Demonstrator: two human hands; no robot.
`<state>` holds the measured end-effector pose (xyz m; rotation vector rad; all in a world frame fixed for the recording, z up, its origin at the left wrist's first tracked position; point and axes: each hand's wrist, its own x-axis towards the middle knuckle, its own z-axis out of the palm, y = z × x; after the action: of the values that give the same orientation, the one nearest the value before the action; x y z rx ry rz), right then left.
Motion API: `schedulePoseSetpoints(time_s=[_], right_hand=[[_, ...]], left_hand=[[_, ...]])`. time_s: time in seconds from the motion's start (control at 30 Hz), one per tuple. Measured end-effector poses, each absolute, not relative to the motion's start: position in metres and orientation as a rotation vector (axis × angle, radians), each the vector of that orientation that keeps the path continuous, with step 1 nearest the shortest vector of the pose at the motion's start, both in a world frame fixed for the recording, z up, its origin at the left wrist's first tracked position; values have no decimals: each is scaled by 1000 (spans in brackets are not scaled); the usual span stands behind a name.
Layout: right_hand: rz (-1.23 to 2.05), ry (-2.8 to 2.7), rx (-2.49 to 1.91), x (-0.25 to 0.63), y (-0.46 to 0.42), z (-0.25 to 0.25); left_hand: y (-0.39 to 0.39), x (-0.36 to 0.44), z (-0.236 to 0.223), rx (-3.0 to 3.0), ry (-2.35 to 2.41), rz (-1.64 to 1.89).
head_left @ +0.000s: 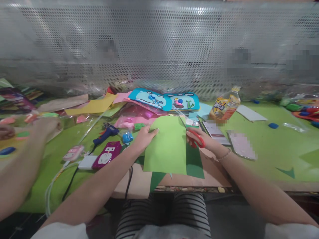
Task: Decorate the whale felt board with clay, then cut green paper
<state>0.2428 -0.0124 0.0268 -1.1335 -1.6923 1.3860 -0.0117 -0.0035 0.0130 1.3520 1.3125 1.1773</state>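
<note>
A light green sheet of paper [165, 146] with a rounded top edge is in front of me. My left hand [146, 136] pinches its left edge, thumb on top. Red-handled scissors [198, 138] are gripped in my right hand [203, 137] at the sheet's right side, their blades pointing up along its upper right edge. Dark green paper [194, 162] lies beneath the light sheet. Just beyond, an open blue picture booklet [159, 99] rests on pink and yellow sheets, with small packs of coloured clay [127, 136] nearby.
To the left are a blue glue gun [106, 132], a purple case [108, 154] and cables [53, 182]. Another person's arm [27, 156] reaches in there. A bottle [225, 105] and phone [241, 145] stand or lie at right. A perforated metal screen [159, 43] closes the back.
</note>
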Motion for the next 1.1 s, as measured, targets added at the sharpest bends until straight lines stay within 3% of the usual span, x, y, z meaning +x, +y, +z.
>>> schedulePoseSetpoints(time_s=[0.9, 1.1], right_hand=[[1267, -1820, -1276, 261, -8, 33], [1145, -2060, -1234, 263, -4, 34]], left_hand=[[-2, -14, 11, 1530, 1310, 997], [-3, -13, 12, 1541, 1310, 987]])
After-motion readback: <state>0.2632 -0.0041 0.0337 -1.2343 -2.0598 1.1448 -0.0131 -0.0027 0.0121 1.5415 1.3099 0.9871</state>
